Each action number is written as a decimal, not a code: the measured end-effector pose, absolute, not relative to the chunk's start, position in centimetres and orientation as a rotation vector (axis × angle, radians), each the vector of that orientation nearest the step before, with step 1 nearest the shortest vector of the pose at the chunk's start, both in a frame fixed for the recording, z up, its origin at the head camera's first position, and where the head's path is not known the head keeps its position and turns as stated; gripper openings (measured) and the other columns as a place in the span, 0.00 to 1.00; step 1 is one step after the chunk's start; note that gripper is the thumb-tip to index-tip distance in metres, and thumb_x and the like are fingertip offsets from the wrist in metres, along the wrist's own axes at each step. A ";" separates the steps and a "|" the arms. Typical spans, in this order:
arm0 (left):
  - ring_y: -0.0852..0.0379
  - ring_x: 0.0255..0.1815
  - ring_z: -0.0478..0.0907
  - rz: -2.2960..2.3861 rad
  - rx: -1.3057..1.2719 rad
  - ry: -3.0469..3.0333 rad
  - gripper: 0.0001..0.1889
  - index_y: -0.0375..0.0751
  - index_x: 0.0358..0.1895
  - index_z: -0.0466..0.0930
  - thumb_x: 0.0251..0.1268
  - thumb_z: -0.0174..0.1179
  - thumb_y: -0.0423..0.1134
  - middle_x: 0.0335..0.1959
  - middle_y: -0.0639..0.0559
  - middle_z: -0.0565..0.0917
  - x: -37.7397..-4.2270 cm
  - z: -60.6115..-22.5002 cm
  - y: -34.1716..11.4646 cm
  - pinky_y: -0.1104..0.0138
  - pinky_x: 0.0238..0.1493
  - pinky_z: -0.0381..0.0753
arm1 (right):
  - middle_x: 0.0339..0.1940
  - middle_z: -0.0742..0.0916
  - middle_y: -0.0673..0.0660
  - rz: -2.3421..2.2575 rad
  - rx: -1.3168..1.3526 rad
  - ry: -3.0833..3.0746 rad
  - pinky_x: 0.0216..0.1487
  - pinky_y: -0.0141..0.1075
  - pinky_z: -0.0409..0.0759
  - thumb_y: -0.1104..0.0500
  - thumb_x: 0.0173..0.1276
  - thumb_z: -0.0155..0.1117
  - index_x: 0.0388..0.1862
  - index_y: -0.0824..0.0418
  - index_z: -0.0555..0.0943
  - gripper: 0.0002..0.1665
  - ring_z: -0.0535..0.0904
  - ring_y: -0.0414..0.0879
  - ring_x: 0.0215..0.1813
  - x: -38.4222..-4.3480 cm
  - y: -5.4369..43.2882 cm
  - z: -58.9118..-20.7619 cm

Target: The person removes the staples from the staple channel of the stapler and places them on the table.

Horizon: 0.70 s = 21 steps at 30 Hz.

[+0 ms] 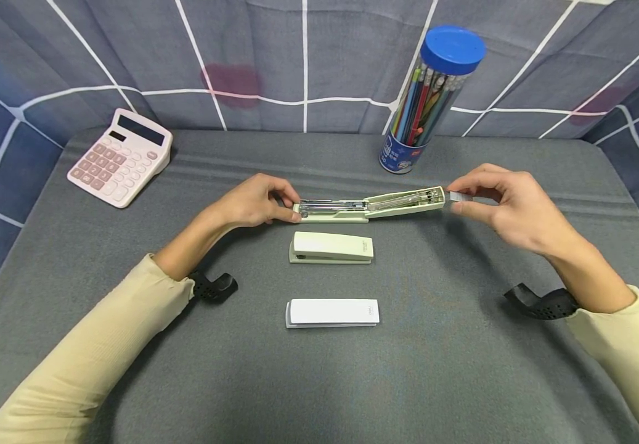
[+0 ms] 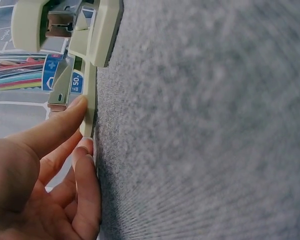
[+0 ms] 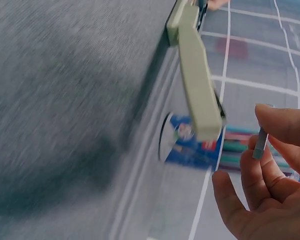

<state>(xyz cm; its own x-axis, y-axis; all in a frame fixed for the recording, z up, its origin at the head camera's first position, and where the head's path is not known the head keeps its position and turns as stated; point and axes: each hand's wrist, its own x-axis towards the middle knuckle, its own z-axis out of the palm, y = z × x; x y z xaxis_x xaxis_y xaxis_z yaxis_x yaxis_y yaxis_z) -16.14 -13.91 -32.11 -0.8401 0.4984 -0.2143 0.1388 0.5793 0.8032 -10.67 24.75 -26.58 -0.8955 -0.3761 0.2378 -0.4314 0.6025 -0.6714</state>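
Note:
A pale green stapler (image 1: 334,217) lies spread wide on the table, its top swung over to the right and its metal rail exposed. My left hand (image 1: 254,200) pinches the left end of its base; the left wrist view shows the thumb on the base (image 2: 90,112). Just off the right end of the raised top, my right hand (image 1: 519,206) holds a short strip of staples (image 1: 460,197) between thumb and fingers. In the right wrist view the silvery strip (image 3: 260,142) is apart from the stapler top (image 3: 197,82). Nearer me lies another pale green stapler (image 1: 332,246), closed.
A white stapler (image 1: 333,312) lies closed in front of the green ones. Behind them, a clear tube of pencils (image 1: 416,117) with a blue lid stands near the checked cloth backdrop (image 1: 275,55). At the back left sits a pink calculator (image 1: 122,157).

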 end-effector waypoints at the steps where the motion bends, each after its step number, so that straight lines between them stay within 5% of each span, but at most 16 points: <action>1: 0.54 0.30 0.73 1.168 0.510 2.392 0.13 0.35 0.45 0.84 0.58 0.71 0.35 0.38 0.46 0.79 -16.1 -32.1 -13.9 0.65 0.28 0.77 | 0.37 0.81 0.54 1.186 0.673 -2.749 0.42 0.22 0.71 0.76 0.59 0.69 0.43 0.67 0.85 0.14 0.73 0.41 0.40 -10.7 25.1 -26.7; 21: 0.54 0.31 0.74 1.177 0.480 2.397 0.14 0.35 0.46 0.84 0.58 0.71 0.34 0.38 0.46 0.80 -16.0 -32.0 -13.8 0.65 0.29 0.77 | 0.42 0.81 0.59 1.057 0.346 -3.136 0.34 0.29 0.70 0.62 0.67 0.68 0.49 0.67 0.84 0.14 0.73 0.43 0.38 -13.4 28.9 -30.9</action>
<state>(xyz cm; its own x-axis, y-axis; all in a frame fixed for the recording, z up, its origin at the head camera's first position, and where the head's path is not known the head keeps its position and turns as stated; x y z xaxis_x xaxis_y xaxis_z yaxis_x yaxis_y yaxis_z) -16.02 -13.79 -32.00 -0.8497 0.4789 -0.2207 0.1182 0.5808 0.8054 -13.42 28.94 -30.90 -0.9613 -0.2532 -0.1085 -0.1359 0.7784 -0.6128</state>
